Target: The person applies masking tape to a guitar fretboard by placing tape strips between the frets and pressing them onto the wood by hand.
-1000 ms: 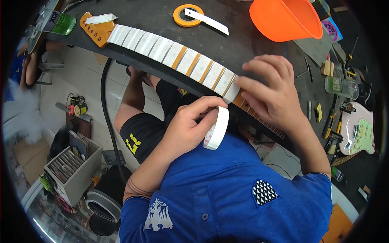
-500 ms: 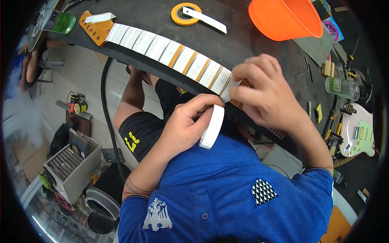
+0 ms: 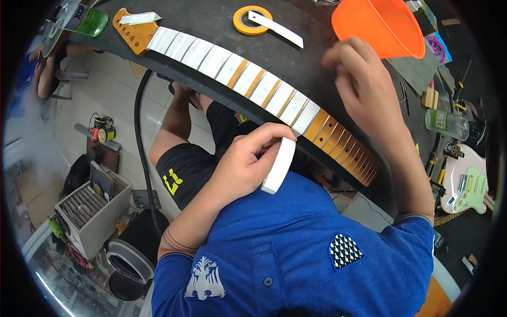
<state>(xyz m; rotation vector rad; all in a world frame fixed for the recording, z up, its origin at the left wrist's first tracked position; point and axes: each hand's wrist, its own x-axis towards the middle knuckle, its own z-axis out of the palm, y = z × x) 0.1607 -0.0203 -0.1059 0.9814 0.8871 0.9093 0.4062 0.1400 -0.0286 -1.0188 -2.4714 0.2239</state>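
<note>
My left hand point(image 3: 248, 161) is closed around a roll of white masking tape point(image 3: 280, 166), held just below the near edge of a guitar neck point(image 3: 346, 142). White tape strips point(image 3: 214, 61) cover the fretboard from the headstock point(image 3: 132, 36) to about mid-neck, with amber wood bands between some of them. Toward the right end, the fretboard is bare, its frets and dot markers showing. My right hand point(image 3: 362, 79) is raised above the bench, off the neck, fingers loosely bent and apart. Its fingertips are blurred, and nothing shows in them.
On the dark bench point(image 3: 206, 18) lie a yellow tape roll point(image 3: 243, 24) and a white-handled blade point(image 3: 280, 31). An orange container point(image 3: 380, 26), a plastic bottle point(image 3: 446, 124) and a pink guitar body point(image 3: 465, 177) are at right. Another person's arm point(image 3: 45, 74) shows at far left.
My right hand has moved up and away from the neck, uncovering the bare frets and the last white strip. My left hand keeps the tape roll in nearly the same place.
</note>
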